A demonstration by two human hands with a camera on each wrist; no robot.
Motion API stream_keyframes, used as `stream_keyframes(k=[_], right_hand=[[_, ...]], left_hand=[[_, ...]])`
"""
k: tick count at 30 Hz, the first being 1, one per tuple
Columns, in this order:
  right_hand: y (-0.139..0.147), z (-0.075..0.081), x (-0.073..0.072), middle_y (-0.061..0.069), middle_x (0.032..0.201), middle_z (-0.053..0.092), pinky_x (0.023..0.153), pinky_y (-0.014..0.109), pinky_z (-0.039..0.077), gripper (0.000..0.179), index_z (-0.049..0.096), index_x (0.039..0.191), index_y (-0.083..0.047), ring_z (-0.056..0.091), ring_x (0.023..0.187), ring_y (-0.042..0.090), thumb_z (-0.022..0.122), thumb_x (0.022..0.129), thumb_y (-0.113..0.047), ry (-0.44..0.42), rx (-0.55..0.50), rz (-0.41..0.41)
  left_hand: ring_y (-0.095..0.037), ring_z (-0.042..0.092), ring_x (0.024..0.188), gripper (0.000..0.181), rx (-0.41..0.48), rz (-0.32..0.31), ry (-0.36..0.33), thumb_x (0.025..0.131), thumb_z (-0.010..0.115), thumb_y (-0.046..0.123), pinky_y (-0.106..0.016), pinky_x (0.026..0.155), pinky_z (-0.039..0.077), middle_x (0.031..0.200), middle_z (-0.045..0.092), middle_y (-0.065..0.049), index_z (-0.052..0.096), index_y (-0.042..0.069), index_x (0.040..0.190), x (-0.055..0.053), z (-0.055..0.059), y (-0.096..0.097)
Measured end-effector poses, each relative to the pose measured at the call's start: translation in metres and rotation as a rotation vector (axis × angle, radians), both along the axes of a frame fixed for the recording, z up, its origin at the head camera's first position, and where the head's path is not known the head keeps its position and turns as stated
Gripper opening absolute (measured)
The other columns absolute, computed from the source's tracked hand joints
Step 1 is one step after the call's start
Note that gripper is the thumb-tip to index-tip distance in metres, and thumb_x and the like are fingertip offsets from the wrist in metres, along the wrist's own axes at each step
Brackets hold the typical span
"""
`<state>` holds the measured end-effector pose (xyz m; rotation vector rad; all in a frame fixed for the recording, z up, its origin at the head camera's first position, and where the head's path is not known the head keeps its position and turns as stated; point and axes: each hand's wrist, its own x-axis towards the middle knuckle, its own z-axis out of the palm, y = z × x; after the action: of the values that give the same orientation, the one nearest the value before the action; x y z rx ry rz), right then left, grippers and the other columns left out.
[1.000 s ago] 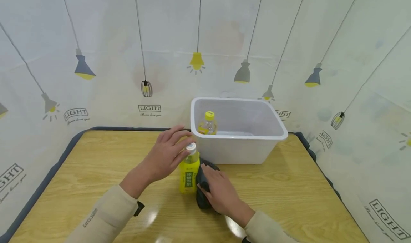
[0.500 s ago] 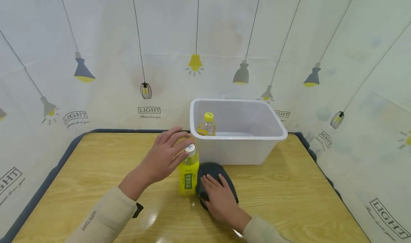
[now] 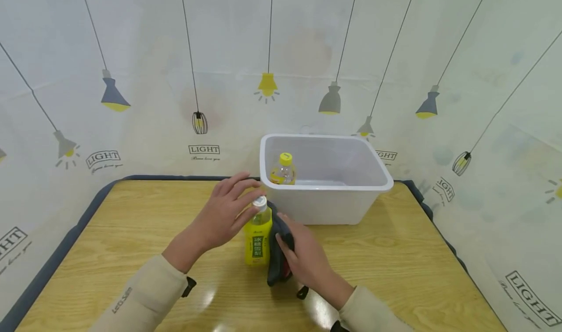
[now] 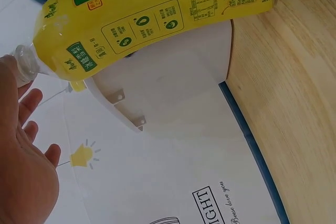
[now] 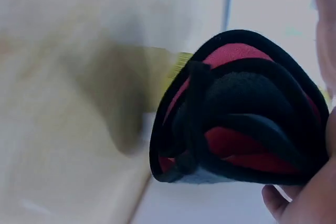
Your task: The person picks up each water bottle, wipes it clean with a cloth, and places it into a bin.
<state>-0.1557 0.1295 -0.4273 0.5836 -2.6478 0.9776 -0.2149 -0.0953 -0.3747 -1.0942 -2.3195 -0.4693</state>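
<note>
A bottle (image 3: pixel 257 242) with a yellow label and white cap stands upright on the wooden table. My left hand (image 3: pixel 228 210) pinches its cap between thumb and fingertips; the left wrist view has the label (image 4: pixel 157 19) side-on, with the fingers at the cap (image 4: pixel 25 64). My right hand (image 3: pixel 305 256) grips a dark soft fabric piece with red lining, like a pouch (image 3: pixel 276 254), on edge against the bottle's right side. The right wrist view looks into the pouch (image 5: pixel 236 93), its black-edged layers gaping. Its far face is hidden by the hand.
Behind the hands stands a white plastic bin (image 3: pixel 325 203), containing a yellow-capped bottle (image 3: pixel 284 170) near its left wall. The wooden table (image 3: pixel 417 263) runs back to a dark blue edge, with a lamp-printed cloth (image 3: pixel 153 103) hanging around it.
The dark pouch, tilted up a second ago, lay flatter beneath my right hand half a second ago and now stands on edge again beside the bottle. My left hand stays at the cap.
</note>
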Motion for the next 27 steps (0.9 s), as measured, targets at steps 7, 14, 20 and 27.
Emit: stream_keyframes(k=[7,14,20,27], right_hand=[[-0.006,0.022,0.0,0.007,0.149,0.048,0.107,0.045,0.045,0.055,0.038,0.15,-0.014,0.051,0.134,0.025,0.057,0.099,-0.024,0.187,0.073,0.023],[-0.009,0.022,0.001,0.008,0.153,0.042,0.109,0.045,0.043,0.065,0.032,0.152,-0.008,0.048,0.136,0.025,0.06,0.097,-0.028,0.181,0.268,-0.01],[-0.005,0.005,0.003,0.009,0.15,0.046,0.109,0.046,0.041,0.066,0.032,0.152,-0.007,0.047,0.137,0.025,0.058,0.098,-0.034,0.08,0.33,-0.038],[-0.002,-0.024,0.005,0.009,0.155,0.04,0.113,0.045,0.036,0.067,0.031,0.152,-0.006,0.037,0.144,0.023,0.054,0.099,-0.039,-0.085,0.521,0.024]], left_hand=[[-0.028,0.034,0.142,0.035,0.02,-0.011,0.017,0.1,0.052,0.033,-0.048,0.11,0.033,0.137,0.054,-0.004,0.06,0.017,0.13,-0.001,-0.001,0.0],[-0.029,0.035,0.141,0.034,0.026,-0.012,0.024,0.1,0.052,0.033,-0.048,0.109,0.034,0.137,0.054,-0.005,0.06,0.016,0.129,0.0,-0.002,-0.001],[-0.03,0.035,0.141,0.035,0.009,-0.005,0.022,0.101,0.05,0.033,-0.047,0.111,0.033,0.137,0.053,-0.004,0.059,0.016,0.131,0.0,-0.001,-0.001],[-0.029,0.033,0.142,0.035,0.005,0.001,0.012,0.1,0.052,0.031,-0.047,0.113,0.03,0.138,0.052,-0.004,0.059,0.016,0.131,0.0,-0.001,-0.001]])
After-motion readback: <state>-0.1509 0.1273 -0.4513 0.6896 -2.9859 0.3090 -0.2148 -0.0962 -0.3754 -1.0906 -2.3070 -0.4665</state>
